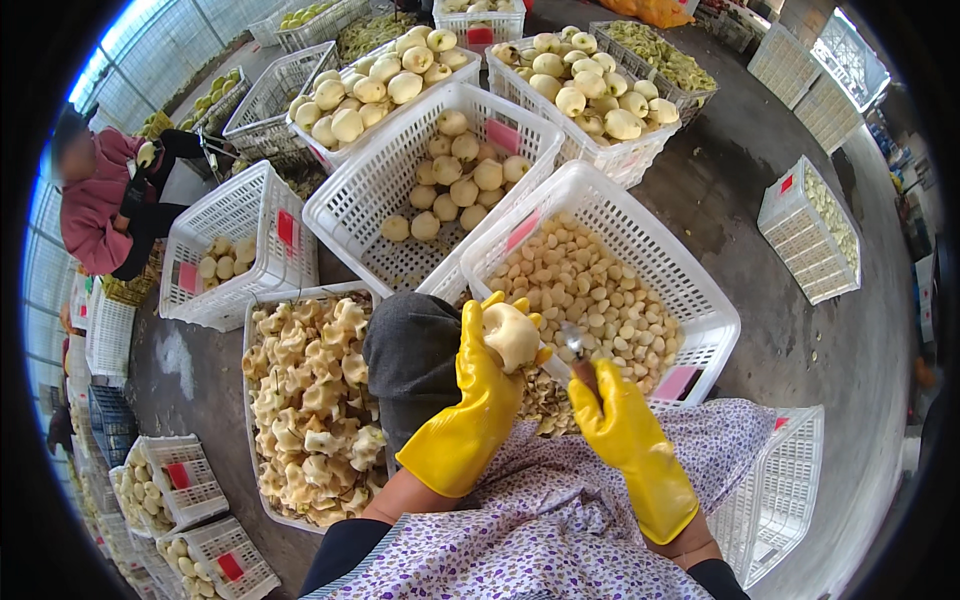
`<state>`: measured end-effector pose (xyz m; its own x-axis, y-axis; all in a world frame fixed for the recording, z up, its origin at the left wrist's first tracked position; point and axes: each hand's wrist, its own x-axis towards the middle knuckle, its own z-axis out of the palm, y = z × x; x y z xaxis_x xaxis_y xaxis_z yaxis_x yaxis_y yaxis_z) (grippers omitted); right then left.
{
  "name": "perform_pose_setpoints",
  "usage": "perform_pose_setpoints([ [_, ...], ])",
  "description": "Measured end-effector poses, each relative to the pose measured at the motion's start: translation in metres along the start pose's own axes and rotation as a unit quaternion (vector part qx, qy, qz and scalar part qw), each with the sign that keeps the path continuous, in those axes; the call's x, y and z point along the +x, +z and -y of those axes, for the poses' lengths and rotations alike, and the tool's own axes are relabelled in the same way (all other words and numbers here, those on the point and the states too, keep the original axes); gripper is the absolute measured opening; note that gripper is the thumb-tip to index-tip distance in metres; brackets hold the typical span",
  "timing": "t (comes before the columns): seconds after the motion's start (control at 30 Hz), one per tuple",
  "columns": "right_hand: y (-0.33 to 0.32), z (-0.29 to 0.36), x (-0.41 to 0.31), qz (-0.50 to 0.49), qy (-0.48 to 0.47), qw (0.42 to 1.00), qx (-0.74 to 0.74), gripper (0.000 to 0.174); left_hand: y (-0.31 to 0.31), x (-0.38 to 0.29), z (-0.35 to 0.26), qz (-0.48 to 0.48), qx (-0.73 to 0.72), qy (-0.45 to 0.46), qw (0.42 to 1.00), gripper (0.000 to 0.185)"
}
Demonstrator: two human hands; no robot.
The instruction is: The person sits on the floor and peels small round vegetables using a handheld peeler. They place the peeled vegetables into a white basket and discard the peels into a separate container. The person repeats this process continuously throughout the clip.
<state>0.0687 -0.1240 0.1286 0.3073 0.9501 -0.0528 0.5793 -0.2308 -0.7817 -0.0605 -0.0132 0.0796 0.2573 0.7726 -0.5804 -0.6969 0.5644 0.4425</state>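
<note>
In a yellow rubber glove, my left hand [484, 394] holds a peeled pale fruit [510, 335], possibly a pear, in its curled fingers. My right hand [619, 420], gloved alike, grips the brown handle of a small scoop [587, 377]; its shiny metal tip points up, apart from the fruit. Just beyond both hands stands a white plastic crate [694, 289] holding many small rounded pale pieces [600, 292]. Left of my dark-covered knee [411, 352], another crate is heaped with hollowed fruit remains [311, 405], some with stems. Brown scraps [551, 405] lie below my hands.
A white crate [360, 232] ahead holds peeled fruits [457, 172]; fuller crates [600, 154] stand behind it. A person [101, 195] sits at the left beside a crate [277, 255]. More crates stand at the right [806, 247] and lower left [191, 476]. Purple-flowered cloth [540, 540] covers my lap.
</note>
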Motion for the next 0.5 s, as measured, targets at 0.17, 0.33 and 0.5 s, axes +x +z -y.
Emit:
perform_pose_setpoints([
  [0.17,0.010,0.011,0.004,0.075,0.066,0.993,-0.062,0.023,-0.004,0.003,0.006,0.017,0.018,0.032,0.999,0.061],
  [0.33,0.022,0.018,0.004,0.087,0.053,0.992,-0.077,0.026,-0.007,0.010,0.018,0.007,-0.018,0.084,0.996,0.054],
  [0.5,0.030,0.006,0.001,0.042,0.030,0.996,0.068,0.030,-0.016,0.021,0.010,0.062,0.109,0.119,0.985,0.049],
])
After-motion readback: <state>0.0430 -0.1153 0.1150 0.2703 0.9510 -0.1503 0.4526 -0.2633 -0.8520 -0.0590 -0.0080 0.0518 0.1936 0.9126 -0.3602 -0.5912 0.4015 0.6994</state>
